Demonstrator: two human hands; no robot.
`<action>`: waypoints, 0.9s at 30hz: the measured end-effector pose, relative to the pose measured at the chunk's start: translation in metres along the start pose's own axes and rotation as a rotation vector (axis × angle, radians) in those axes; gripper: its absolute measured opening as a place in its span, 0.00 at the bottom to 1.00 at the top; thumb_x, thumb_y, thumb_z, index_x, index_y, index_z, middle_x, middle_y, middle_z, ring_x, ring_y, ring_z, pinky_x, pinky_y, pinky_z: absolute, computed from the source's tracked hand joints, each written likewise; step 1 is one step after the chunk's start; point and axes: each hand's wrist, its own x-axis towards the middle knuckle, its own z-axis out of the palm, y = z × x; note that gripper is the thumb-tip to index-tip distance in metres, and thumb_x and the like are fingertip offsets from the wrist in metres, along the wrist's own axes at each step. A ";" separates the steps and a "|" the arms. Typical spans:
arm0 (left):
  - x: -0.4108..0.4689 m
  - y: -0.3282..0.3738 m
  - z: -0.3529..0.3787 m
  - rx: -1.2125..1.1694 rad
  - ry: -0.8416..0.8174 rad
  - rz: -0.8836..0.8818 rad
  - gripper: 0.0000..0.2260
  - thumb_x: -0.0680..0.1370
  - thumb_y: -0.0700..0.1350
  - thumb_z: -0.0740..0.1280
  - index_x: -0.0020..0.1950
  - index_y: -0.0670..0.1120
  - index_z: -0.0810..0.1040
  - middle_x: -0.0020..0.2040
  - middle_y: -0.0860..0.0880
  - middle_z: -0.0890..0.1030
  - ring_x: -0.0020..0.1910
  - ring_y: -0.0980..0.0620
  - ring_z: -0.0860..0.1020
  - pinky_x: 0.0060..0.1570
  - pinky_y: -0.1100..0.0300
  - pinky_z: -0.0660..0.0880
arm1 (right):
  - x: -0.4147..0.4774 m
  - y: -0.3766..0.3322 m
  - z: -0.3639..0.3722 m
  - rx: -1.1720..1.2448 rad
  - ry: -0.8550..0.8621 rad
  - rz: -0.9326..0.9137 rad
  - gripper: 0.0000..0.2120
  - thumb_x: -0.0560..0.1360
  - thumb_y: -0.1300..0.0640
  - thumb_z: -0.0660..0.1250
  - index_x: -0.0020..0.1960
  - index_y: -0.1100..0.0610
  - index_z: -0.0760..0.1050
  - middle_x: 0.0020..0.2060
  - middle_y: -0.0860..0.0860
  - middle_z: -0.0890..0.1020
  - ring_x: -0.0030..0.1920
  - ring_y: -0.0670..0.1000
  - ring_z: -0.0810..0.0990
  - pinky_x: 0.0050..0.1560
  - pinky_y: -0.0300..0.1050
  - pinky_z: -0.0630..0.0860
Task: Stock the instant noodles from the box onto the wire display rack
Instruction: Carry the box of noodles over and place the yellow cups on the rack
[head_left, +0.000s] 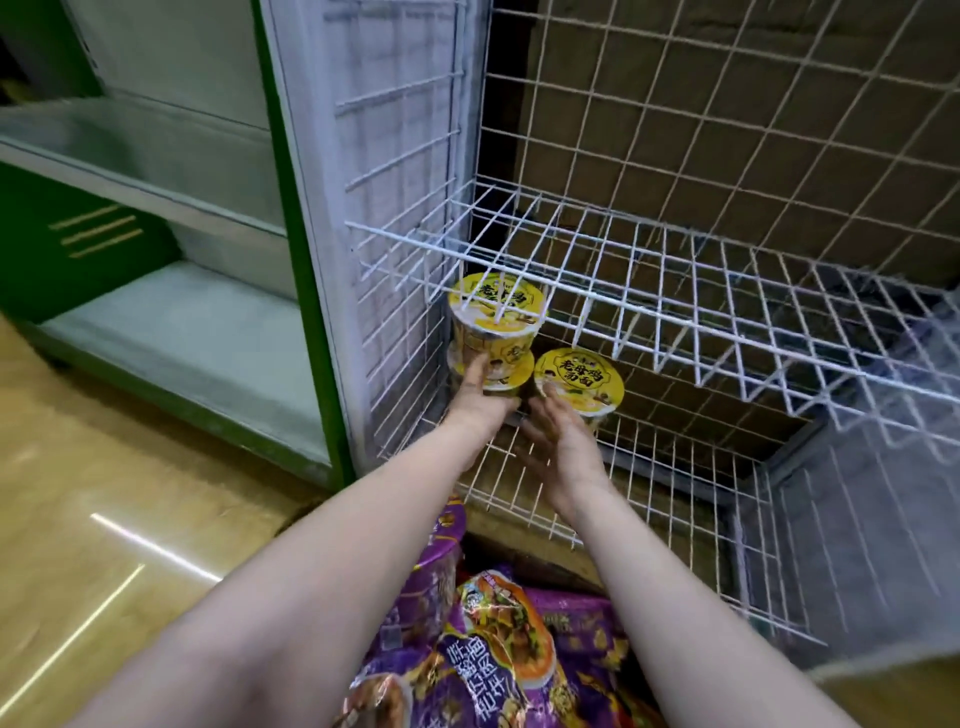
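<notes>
In the head view, two round noodle cups (496, 317) with smooth yellow lids stood stacked in the left corner of the thin white wire rack (675, 312), I think to save place. My left hand (480, 402) steadied the lower one; whether it gripped, I cannot tell. My right hand (563, 441), fingers straight, touched a third cup (579, 382) just beside

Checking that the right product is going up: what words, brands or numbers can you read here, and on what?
"老母鸡汤面": lid of the right yellow cup.
"老母鸡": lid of the top stacked cup; the rest is unclear.
Purple packets: print too blurred to read.
No numbers legible.
</notes>
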 end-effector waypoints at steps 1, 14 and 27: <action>-0.007 0.000 0.001 -0.011 0.010 0.009 0.40 0.62 0.35 0.71 0.73 0.46 0.62 0.63 0.47 0.73 0.63 0.47 0.73 0.67 0.49 0.68 | -0.007 -0.003 0.000 0.000 0.006 -0.013 0.12 0.80 0.55 0.58 0.60 0.43 0.72 0.56 0.46 0.78 0.59 0.53 0.77 0.56 0.52 0.72; -0.153 0.023 0.010 0.047 0.053 0.093 0.25 0.73 0.32 0.66 0.68 0.47 0.68 0.64 0.46 0.75 0.64 0.44 0.74 0.63 0.44 0.68 | -0.140 -0.036 -0.022 -0.031 -0.095 -0.099 0.15 0.81 0.56 0.55 0.66 0.49 0.70 0.55 0.47 0.77 0.56 0.49 0.77 0.56 0.47 0.73; -0.276 -0.028 0.001 0.227 -0.042 0.038 0.18 0.76 0.33 0.65 0.64 0.43 0.72 0.56 0.47 0.76 0.50 0.53 0.74 0.42 0.67 0.70 | -0.225 0.038 -0.099 -0.316 -0.211 -0.091 0.11 0.79 0.58 0.60 0.60 0.49 0.72 0.54 0.51 0.79 0.55 0.49 0.78 0.49 0.38 0.74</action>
